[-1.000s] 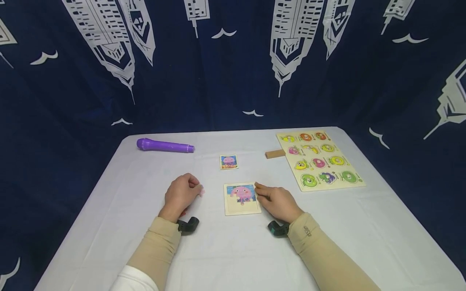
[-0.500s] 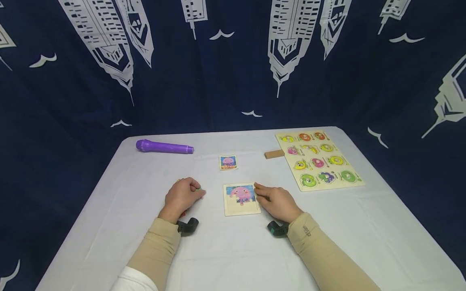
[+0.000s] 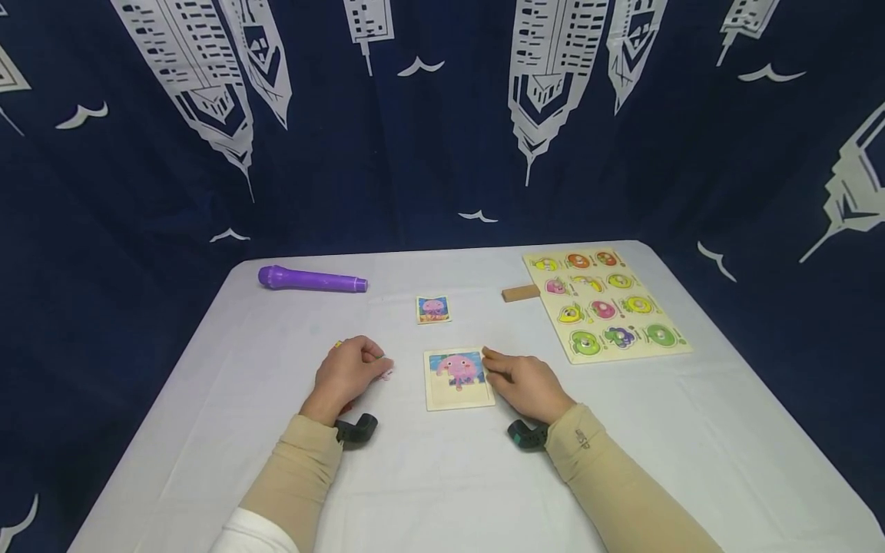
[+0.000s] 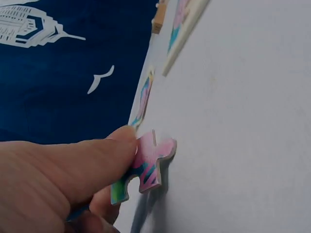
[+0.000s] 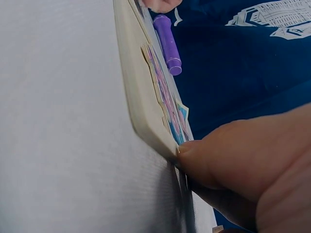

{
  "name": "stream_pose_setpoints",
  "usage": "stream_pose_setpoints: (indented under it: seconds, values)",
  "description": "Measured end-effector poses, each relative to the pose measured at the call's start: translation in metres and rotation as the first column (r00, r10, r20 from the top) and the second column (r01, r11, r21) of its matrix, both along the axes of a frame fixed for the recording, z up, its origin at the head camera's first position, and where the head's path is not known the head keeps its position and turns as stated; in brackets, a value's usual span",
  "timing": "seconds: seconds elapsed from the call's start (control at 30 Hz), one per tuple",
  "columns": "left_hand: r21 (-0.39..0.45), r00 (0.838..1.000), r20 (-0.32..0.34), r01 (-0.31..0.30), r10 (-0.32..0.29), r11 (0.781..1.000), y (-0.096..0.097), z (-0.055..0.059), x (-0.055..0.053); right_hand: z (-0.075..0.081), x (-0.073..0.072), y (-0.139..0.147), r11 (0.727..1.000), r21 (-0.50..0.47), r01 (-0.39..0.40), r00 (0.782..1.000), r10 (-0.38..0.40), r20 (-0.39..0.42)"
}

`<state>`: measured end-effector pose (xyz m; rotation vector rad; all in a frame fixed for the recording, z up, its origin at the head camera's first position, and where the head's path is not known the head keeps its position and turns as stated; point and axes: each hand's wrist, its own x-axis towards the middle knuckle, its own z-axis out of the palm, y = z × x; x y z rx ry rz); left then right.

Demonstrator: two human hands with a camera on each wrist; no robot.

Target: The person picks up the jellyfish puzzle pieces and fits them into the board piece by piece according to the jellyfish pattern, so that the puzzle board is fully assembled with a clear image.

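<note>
My left hand (image 3: pixel 346 372) pinches a jigsaw piece (image 4: pixel 150 162) between thumb and fingers, to the left of the puzzle board. Pink, blue and green show on the piece in the left wrist view. A yellow bit (image 3: pixel 338 344) peeks out behind the left knuckles, and the rest of it is hidden. The square wooden puzzle board (image 3: pixel 459 395) lies flat, its upper part filled with a pink octopus picture and its lower part bare wood. At the board's right edge, my right hand (image 3: pixel 528 384) holds it, with the thumb (image 5: pixel 194 153) at the corner in the right wrist view.
Beyond the board lies a small octopus picture card (image 3: pixel 433 309). A purple toy microphone (image 3: pixel 313 279) is at the back left. At the right lies a fruit picture board (image 3: pixel 604 303), with a brown strip (image 3: pixel 521 293) against its left side.
The left hand has shifted slightly right, and the jigsaw piece has turned in its fingers. A yellow bit has come into sight behind the knuckles. The right hand and puzzle board stay put.
</note>
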<state>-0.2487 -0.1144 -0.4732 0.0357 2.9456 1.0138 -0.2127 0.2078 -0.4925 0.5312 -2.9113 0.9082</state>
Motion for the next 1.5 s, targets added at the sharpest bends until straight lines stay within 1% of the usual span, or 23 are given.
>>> stream_pose_setpoints:
  seconds: [0.07,0.13,0.2,0.27,0.33,0.37,0.4,0.47,0.6,0.73,0.83,0.97,1.17,1.33,1.43,1.5]
  values:
    - [0.067,1.0,-0.009,0.0,0.0,0.998,0.001,-0.001,-0.001,0.0,0.0,0.0,1.0,-0.001,0.0,1.0,0.0,-0.001]
    - [0.14,1.0,-0.017,0.01,-0.007,0.99,0.002,-0.002,-0.001,0.0,-0.001,0.0,1.0,0.001,-0.001,1.0,0.001,-0.003]
    - [0.23,1.0,-0.005,0.018,-0.017,0.973,0.005,-0.003,-0.001,-0.001,-0.001,0.0,1.0,0.004,-0.001,1.0,0.001,-0.003]
    - [0.306,0.999,0.006,0.033,-0.036,0.951,0.009,-0.005,0.001,-0.001,-0.001,0.0,1.0,0.006,0.0,1.0,0.0,-0.001]
    - [0.365,0.998,0.02,0.053,-0.065,0.93,0.015,-0.008,0.003,-0.001,-0.001,0.0,1.0,0.008,0.0,1.0,0.0,-0.001]
    - [0.381,0.997,0.025,0.062,-0.077,0.922,0.019,-0.009,0.004,-0.001,-0.001,0.0,1.0,0.007,0.0,1.0,0.0,0.0]
    - [0.384,0.995,0.023,0.078,-0.094,0.92,0.023,-0.01,0.005,-0.001,-0.001,0.0,1.0,0.005,-0.001,1.0,0.001,0.002]
    - [0.379,0.992,0.011,0.11,-0.123,0.919,0.031,-0.013,0.007,0.0,-0.001,0.0,1.0,0.001,-0.001,1.0,0.001,0.006]
    - [0.345,0.987,-0.033,0.161,-0.16,0.925,0.045,-0.016,0.011,0.0,-0.001,0.0,1.0,-0.001,0.0,1.0,0.0,0.008]
    - [0.277,0.98,-0.07,0.199,-0.186,0.94,0.053,-0.016,0.013,-0.001,-0.001,0.0,1.0,-0.002,-0.002,1.0,0.002,0.003]
    - [0.218,0.977,-0.079,0.209,-0.197,0.953,0.056,-0.017,0.013,-0.001,-0.001,0.0,1.0,-0.006,-0.003,1.0,0.003,0.004]
    - [0.179,0.978,-0.077,0.204,-0.193,0.962,0.057,-0.018,0.013,-0.001,-0.001,0.0,1.0,-0.005,0.002,1.0,-0.002,0.006]
    - [0.145,0.979,-0.079,0.199,-0.189,0.969,0.058,-0.018,0.011,-0.001,-0.001,0.0,1.0,0.002,0.002,1.0,-0.002,0.001]
    - [0.098,0.973,-0.103,0.217,-0.207,0.971,0.059,-0.019,0.01,0.0,-0.001,-0.001,1.0,0.007,0.002,1.0,-0.002,-0.001]
    - [0.081,0.962,-0.15,0.24,-0.226,0.967,0.06,-0.021,0.01,0.0,-0.001,-0.001,1.0,0.005,0.002,1.0,-0.002,0.0]
    - [0.064,0.949,-0.185,0.27,-0.255,0.961,0.061,-0.023,0.01,0.0,-0.001,-0.001,1.0,0.005,0.0,1.0,0.0,0.0]
